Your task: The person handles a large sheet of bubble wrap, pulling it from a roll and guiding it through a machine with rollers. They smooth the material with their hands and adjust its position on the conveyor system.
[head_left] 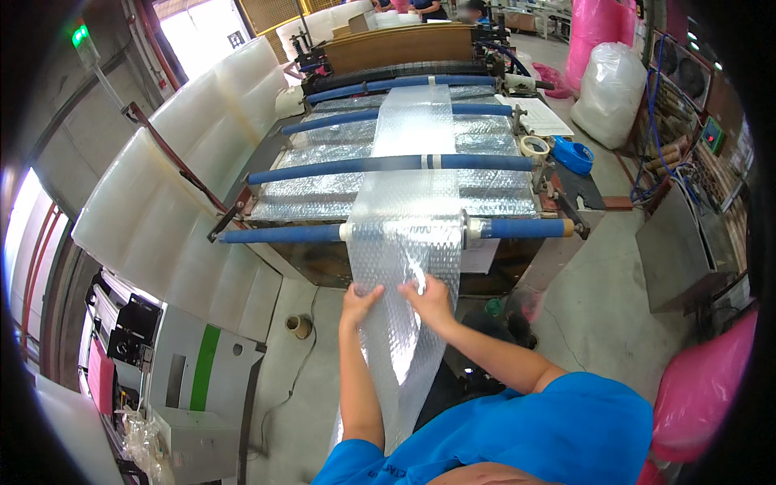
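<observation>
Bubble-film web probably handles light, limp, slippery, bubbles easily crushed, so best taken by both edges; it's clear, glossy, dimpled, draped over the front blue roller, left hand gripping its left edge, right hand on its face, pinching or pressing, can't tell.

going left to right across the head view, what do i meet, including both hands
Grey machine with a green stripe, brown tube on the floor, left hand, right hand, pale tape roll, blue ring-shaped roll, grey metal box. The clear bubble film overlaps both hands, so it's left out.
</observation>
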A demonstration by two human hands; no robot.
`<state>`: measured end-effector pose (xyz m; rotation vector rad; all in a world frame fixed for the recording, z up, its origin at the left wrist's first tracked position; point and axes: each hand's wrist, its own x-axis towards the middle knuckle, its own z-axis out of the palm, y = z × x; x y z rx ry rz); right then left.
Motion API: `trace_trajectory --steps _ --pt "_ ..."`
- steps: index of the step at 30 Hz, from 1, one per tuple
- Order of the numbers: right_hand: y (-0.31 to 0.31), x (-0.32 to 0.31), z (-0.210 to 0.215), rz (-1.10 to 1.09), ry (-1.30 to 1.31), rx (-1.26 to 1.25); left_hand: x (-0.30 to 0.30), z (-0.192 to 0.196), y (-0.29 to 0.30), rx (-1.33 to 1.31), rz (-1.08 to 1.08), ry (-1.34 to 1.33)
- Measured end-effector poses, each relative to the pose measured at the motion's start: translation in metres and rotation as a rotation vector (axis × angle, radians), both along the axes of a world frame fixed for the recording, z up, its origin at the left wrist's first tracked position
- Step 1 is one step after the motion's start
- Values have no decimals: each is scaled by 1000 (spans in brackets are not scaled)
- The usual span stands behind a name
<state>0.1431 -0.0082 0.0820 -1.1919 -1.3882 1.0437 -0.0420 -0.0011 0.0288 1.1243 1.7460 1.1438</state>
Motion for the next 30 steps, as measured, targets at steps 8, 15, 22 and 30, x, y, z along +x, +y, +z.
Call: trace_trajectory --steps 8,15,22,30 --pt "-71 21 45 518 -5 -392 9 82 -86 220 65 -193" --pt "-27 65 37 -274 -42 229 8 65 -86 163 72 -228" --pt "-60 61 30 267 225 -415 19 87 -85 174 144 -134" --pt "-63 55 8 196 261 -413 12 58 -83 113 209 53"
